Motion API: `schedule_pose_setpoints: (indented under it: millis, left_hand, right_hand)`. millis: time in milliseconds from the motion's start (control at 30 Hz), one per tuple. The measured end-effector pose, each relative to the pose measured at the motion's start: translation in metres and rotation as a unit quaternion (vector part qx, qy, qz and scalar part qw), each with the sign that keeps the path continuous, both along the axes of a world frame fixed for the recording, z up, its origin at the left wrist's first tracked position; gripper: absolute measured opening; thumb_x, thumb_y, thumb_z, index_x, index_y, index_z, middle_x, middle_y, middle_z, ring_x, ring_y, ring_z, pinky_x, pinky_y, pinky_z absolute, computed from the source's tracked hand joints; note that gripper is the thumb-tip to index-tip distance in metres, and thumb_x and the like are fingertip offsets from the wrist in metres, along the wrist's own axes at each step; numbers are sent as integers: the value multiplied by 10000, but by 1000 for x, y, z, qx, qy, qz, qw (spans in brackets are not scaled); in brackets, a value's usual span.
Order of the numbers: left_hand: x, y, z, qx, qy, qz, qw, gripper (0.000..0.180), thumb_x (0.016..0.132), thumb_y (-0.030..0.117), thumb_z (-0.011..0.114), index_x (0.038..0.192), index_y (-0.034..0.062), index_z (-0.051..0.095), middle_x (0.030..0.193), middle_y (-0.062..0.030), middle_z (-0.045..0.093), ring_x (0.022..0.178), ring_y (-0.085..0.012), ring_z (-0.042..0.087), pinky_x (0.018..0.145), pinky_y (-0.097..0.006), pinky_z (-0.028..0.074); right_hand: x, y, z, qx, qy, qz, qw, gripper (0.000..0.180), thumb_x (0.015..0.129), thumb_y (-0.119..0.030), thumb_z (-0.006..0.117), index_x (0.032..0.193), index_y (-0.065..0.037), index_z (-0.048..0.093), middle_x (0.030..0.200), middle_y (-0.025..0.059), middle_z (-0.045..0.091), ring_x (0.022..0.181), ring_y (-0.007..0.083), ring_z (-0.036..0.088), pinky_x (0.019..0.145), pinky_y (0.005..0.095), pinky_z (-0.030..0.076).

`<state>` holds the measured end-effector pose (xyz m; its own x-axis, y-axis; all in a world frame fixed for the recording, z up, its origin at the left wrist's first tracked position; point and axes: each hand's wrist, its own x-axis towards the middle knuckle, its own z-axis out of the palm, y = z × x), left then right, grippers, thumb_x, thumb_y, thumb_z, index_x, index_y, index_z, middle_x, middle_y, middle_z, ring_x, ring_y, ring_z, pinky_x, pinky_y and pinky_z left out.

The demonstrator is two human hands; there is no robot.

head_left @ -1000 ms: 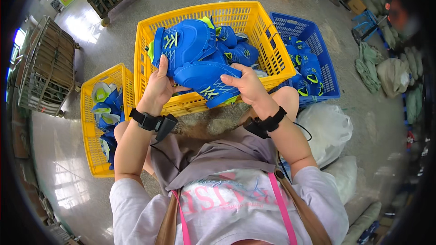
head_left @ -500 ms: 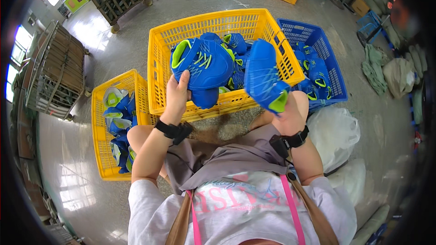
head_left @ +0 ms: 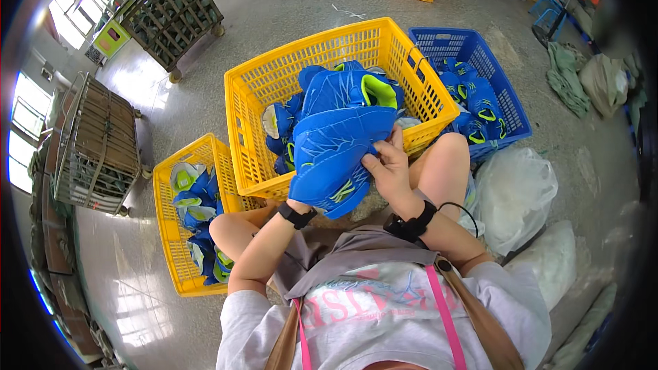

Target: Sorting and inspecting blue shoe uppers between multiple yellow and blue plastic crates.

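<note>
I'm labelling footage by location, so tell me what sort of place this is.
Probably a shoe workshop: blue shoe uppers lie in the big yellow crate and blue crate, with a loaded wheeled cart beyond.

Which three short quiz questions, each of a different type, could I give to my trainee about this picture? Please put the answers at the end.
1. Multiple choice: What colour is the crate just to the right of the large yellow basket?
a) red
b) blue
c) green

2. True or false: The right hand grips the edge of a blue shoe upper.

3. Fill in the missing word: The pale plastic bag lies on the floor at the person's ____ side.

Key: 1. b; 2. true; 3. right
</note>
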<state>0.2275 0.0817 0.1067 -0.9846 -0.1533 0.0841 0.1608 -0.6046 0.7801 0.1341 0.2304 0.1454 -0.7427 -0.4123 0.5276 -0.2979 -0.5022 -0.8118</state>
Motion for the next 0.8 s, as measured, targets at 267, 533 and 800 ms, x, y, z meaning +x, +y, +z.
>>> schedule_pose_setpoints:
  millis: [267, 533, 800]
  left_hand:
    - [21, -27, 65, -184, -29, 129, 974, 326, 934, 245, 428, 1195, 52, 406, 1187, -129, 506, 1081, -239, 515, 936, -368, 421]
    - [11, -36, 100, 15, -118, 100, 988, 564, 917, 435, 405, 1290, 14, 366, 1202, -152, 523, 1068, -244, 542, 917, -385, 452]
    - [21, -33, 88, 16, -73, 45, 996, 628, 846, 421, 558, 1302, 38, 358, 1204, -134, 524, 1079, -229, 537, 922, -377, 450]
  right_hand:
    - [-43, 26, 31, 77, 183, 137, 970, 178, 728, -182, 711, 772, -30, 630, 1099, 124, 369, 1044, 274, 427, 925, 350, 322]
    - [-35, 20, 36, 218, 358, 73, 905, 154, 668, -145, 702, 789, -93, 622, 1096, 240, 477, 1026, 406, 452, 888, 430, 383]
    - [-48, 30, 47, 230, 387, 146, 881, 146, 631, -140, 700, 761, -109, 641, 884, 181, 500, 823, 348, 521, 696, 391, 442]
